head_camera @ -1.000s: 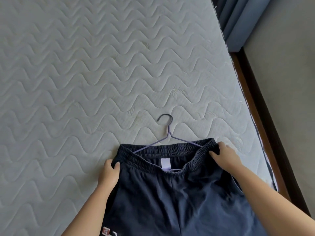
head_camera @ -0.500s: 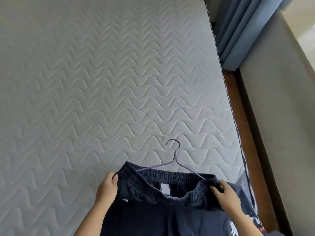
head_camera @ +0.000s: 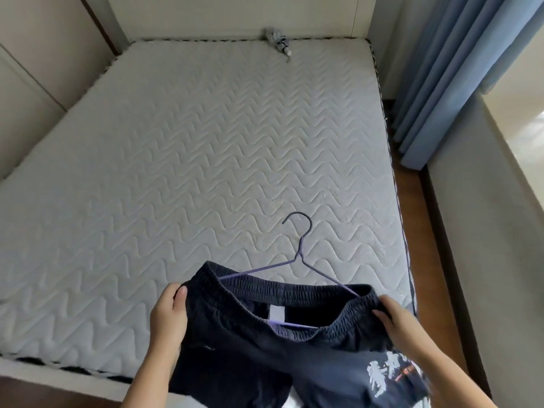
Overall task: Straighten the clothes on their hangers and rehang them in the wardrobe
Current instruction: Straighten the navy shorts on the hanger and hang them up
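One pair of dark shorts on one purple wire hanger, held over the near right part of the bare mattress. The left hand and right hand each close on one end of the elastic waistband, which is stretched across the hanger arms. Judged progress: straightening under way; rehanging not yet done, no wardrobe rail visible. Count: two hands, one garment, one hanger, one small grey bundle at the far edge.

Soft daylight from the right; edges bowed, bottom corner blurred.
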`<state>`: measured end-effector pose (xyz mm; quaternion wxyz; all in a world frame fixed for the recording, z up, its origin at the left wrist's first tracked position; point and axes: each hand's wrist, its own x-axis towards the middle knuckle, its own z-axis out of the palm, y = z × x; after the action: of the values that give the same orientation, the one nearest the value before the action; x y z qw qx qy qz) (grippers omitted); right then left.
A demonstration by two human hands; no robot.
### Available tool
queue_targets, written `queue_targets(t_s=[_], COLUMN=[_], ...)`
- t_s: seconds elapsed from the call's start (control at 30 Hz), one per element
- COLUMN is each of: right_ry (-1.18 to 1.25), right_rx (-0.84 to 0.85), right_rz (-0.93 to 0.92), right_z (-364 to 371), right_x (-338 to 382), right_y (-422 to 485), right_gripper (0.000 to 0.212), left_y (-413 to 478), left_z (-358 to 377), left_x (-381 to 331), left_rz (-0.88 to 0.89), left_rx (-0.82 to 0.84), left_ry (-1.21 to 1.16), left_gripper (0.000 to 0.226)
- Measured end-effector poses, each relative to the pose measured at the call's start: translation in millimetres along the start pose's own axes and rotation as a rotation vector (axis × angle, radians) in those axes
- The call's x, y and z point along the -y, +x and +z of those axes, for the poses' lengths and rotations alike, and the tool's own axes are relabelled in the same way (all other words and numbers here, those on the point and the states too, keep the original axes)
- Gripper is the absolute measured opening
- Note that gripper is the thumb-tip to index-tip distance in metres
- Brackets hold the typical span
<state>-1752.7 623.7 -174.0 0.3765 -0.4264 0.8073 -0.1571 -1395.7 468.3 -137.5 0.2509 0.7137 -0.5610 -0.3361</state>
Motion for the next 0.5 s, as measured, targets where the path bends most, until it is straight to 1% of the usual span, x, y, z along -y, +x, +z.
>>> queue_targets(t_s=[0.07,0.13,0.23,0.37,0.43,0.5], right_ry=[-0.041,-0.054,-0.119,-0.302,-0.394,-0.426], right_rx=[-0.003,-0.041,-0.078,-0.109,-0.134,-0.17], right_rz=[-0.076,-0.134,-0.225,-0.332,-0.383,-0.418], right_z=[-14.0,-27.9,-42.4,-44.1,-40.2,-33.9], right_x=[21.0,42.3,72.4,113.3,137.2,164.1], right_y=[-1.1,1.5,5.5,7.1,6.2,3.8], right_gripper=[0.024,0.017,0.013,0.018,0.021,0.024], left_y=[-9.3,-19.3,-33.5,-46.8,-50.7,-53.2], left_z=[-21.5,-41.4,-69.7,-106.5,-125.1,-144.0], left_x=[-7.2,-12.2,-16.0,-21.0,-17.7,-7.4], left_rz=[0.005,0.002,0.009,0.034,0.038,0.023], left_rx=[-0.111,-0.209,-0.316,-0.409,-0.446,-0.483], left_ry=[-0.038,-0.092,-0.175,-0.284,-0.302,-0.315], left_gripper=[0.023,0.025,0.024,0.016,0.014,0.016])
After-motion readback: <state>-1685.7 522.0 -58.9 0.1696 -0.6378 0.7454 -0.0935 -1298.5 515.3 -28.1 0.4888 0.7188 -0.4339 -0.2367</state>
